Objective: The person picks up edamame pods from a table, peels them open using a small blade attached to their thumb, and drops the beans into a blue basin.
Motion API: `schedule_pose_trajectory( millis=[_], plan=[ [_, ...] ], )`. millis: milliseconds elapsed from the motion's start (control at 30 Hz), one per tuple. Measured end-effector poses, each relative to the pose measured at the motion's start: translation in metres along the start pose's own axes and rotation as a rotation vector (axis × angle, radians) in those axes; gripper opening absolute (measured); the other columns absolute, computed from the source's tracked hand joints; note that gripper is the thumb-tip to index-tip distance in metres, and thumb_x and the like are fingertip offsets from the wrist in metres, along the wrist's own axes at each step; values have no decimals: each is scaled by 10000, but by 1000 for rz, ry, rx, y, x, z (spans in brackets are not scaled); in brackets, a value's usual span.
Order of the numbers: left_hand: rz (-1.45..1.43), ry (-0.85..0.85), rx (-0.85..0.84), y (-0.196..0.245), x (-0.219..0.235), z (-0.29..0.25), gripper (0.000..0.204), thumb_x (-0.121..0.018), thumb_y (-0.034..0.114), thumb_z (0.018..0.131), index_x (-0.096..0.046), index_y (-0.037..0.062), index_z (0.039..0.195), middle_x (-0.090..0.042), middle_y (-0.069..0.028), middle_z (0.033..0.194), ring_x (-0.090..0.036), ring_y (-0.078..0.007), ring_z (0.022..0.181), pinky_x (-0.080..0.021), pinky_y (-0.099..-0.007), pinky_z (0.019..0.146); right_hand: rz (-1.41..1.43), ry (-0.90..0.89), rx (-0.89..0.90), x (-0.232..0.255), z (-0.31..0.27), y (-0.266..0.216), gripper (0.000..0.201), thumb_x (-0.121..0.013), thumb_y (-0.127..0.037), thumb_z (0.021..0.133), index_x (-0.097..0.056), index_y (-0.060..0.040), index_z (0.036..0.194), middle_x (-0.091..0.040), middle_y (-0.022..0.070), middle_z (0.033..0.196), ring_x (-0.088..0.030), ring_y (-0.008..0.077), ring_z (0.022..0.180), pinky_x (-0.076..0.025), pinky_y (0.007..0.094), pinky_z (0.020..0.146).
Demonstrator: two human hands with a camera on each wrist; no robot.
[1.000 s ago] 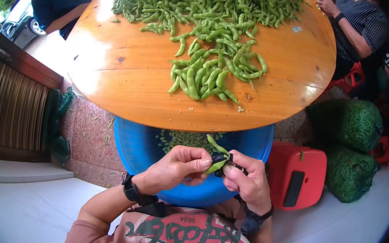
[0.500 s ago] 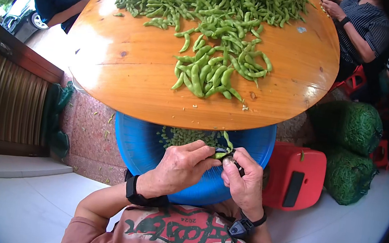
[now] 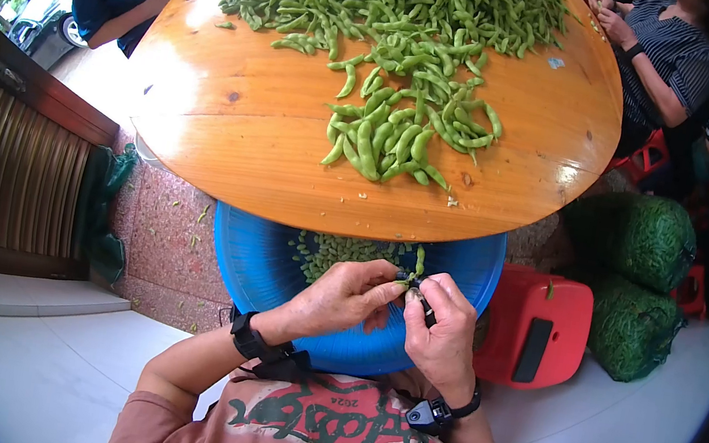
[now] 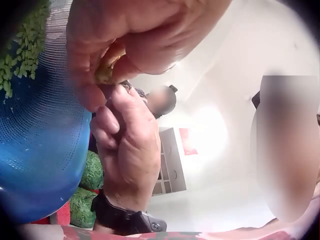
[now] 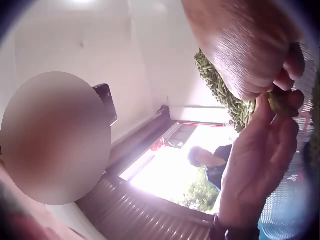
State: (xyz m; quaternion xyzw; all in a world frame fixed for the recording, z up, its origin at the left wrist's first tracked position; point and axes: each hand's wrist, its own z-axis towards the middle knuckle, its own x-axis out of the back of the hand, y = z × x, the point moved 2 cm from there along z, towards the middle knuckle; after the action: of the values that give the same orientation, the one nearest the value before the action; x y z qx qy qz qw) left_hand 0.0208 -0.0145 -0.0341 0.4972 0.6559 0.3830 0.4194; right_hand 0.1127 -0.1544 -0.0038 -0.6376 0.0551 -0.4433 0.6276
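Over the blue basin [image 3: 231, 260], my two hands meet at their fingertips. With thumb and fingers, my left hand [image 3: 349, 293] pinches a green edamame pod [image 4: 105, 71], mostly covered by the fingers. My right hand [image 3: 445, 332] has its fingers curled and holds another edamame pod [image 3: 420, 260], which sticks up past the fingertips. Dark material shows around the right fingers; I cannot tell what it is. Shelled beans [image 3: 334, 251] lie in the basin below the hands.
A wooden table [image 3: 229, 149] overhangs the basin's far side, bearing a large heap of edamame pods [image 3: 394, 1]. At the right stand a red stool [image 3: 562, 328] and stuffed green net bags [image 3: 634, 329]. Two people sit at the table's far left and right.
The left hand has moved in against the right fingertips, and the lower pod between them is now mostly covered. The upper pod has swung from slanting left to nearly upright.
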Motion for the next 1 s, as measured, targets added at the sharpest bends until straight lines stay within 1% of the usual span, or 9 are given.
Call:
schedule_pose_trajectory(
  millis=[267,433,500,567,600,700,900,933,1000],
  plan=[
    [-293,149,-12,-18,-18,6,212,-401,113,999,-530,-18,1106,-564,-62,942,-543,-106,820,-487,-276,733,-130,96,67,-13,-2,-4,92,-615,49,837,-603,32,927,-564,167,910,-611,353,758,-507,422,643],
    [-389,81,-27,-25,-18,7,176,-419,111,1007,-540,11,1088,-554,-23,876,-506,-86,725,-432,-243,635,-9,46,26,-1,3,-3,84,-616,49,832,-593,33,911,-568,162,882,-603,363,736,-498,394,620],
    [-320,54,-34,-17,-18,3,161,-432,122,1021,-540,20,1083,-552,-11,855,-492,-77,699,-409,-227,603,-28,76,130,7,5,7,38,-612,33,872,-586,25,897,-559,97,784,-593,249,632,-469,332,544],
    [-324,5,22,-1,-18,-4,170,-454,175,1054,-551,36,1071,-545,5,823,-457,-59,658,-372,-206,556,656,-131,-507,11,0,24,53,-600,-16,932,-586,9,887,-515,16,712,-516,98,559,-398,252,474],
    [-324,5,22,0,-13,-4,170,-454,175,1054,-551,36,1071,-545,5,823,-457,-59,658,-372,-206,556,828,-184,-564,14,1,23,121,-583,-66,972,-579,-7,866,-482,-32,693,-437,8,561,-327,186,454],
    [-334,-143,145,0,-5,-5,204,-457,217,1069,-565,43,1059,-547,7,830,-447,-53,659,-353,-192,538,1063,-246,-684,18,4,29,123,-579,-76,972,-583,-7,871,-502,-17,690,-439,20,558,-316,190,452],
    [-421,-186,164,-8,-4,-6,158,-511,152,1039,-610,30,1054,-563,3,824,-478,-60,657,-393,-211,553,706,-243,-546,19,-2,27,68,-601,-53,937,-624,9,919,-521,19,704,-479,69,571,-379,229,493],
    [-103,-145,30,-11,-2,-6,146,-534,116,1006,-620,7,1048,-603,-30,851,-534,-97,671,-437,-243,576,706,-244,-546,19,-2,27,68,-601,-53,937,-624,9,919,-521,19,704,-479,69,571,-379,229,493],
    [455,-26,-275,-9,3,-8,181,-575,29,928,-659,-15,1082,-680,-116,946,-663,-200,817,-530,-334,732,225,-175,-87,23,2,16,52,-632,-18,872,-617,31,879,-550,85,747,-560,188,622,-453,298,561]
  ],
)
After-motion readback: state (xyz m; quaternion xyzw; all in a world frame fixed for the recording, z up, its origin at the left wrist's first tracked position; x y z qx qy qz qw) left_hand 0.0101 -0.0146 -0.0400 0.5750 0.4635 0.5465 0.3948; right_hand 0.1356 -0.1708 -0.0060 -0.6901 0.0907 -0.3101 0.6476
